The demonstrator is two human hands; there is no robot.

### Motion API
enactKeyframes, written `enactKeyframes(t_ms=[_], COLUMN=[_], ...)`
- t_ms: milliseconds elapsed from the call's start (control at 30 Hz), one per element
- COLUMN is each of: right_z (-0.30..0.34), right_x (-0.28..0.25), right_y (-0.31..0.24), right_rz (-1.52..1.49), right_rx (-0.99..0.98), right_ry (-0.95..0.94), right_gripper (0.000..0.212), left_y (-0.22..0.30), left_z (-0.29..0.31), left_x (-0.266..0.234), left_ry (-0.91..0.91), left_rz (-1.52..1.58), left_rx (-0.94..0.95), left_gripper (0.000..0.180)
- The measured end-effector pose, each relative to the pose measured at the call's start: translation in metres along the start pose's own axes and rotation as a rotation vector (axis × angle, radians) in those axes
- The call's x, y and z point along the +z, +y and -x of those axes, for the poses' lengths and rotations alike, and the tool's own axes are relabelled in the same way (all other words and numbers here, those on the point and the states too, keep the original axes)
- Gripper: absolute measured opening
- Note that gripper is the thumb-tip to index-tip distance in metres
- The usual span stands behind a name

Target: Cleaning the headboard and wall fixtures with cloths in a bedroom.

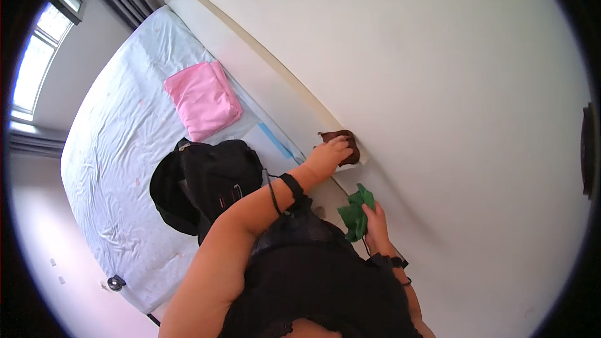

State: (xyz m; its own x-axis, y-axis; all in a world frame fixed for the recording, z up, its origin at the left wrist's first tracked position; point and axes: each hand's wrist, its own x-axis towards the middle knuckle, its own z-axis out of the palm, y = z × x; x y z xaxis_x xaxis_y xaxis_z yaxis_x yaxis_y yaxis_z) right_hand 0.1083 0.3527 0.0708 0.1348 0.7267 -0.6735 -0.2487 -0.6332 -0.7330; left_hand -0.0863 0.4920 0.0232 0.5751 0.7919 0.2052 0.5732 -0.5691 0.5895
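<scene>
My left hand [330,155] reaches out to the end of the white headboard [275,66], its fingers curled over a crumpled dark brown piece [349,145] that looks like cloth or soft leather. The hand covers part of that piece. Nearer my body, my right hand [377,228] grips a crumpled green cloth [355,214] between thumb and fingers. The cloth stands up loosely from the hand. A dark band circles each wrist.
On the bed's pale blue sheet [116,131] lie a black backpack [210,175], close to my left forearm, and a folded pink cloth [203,100]. A flat blue and white item [273,139] rests beside the headboard. The white wall [451,87] rises on the right.
</scene>
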Motion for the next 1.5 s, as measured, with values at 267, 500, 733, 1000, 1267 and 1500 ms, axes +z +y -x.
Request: enactKeyframes(t_ms=[267,500,733,1000,1267,1500], right_z=[-0.002,-0.008,-0.019,-0.028,-0.031,-0.049], right_x=[0.005,0.010,0.029,0.047,0.053,0.051], right_y=[0.003,0.004,-0.001,-0.010,-0.018,-0.007], right_rz=[-0.031,-0.053,0.038,0.049,0.086,0.103], right_rx=[-0.021,-0.007,0.022,0.021,-0.005,-0.012], right_ry=[0.030,0.010,-0.007,-0.016,-0.024,-0.031], right_gripper=[0.033,0.033,0.033,0.031,0.031,0.031], left_y=[-0.089,-0.135,-0.099,-0.156,-0.224,-0.179], left_z=[0.003,-0.007,-0.003,-0.001,-0.008,-0.003], left_x=[-0.049,-0.100,-0.062,-0.110,-0.155,-0.140], left_ry=[0.126,0.333,0.263,0.150,0.428,0.255], left_rz=[-0.099,-0.114,-0.120,-0.092,-0.162,-0.142], left_rx=[-0.066,-0.343,-0.169,-0.194,-0.398,-0.257], left_gripper=[0.040,0.037,0.038,0.042,0.039,0.037])
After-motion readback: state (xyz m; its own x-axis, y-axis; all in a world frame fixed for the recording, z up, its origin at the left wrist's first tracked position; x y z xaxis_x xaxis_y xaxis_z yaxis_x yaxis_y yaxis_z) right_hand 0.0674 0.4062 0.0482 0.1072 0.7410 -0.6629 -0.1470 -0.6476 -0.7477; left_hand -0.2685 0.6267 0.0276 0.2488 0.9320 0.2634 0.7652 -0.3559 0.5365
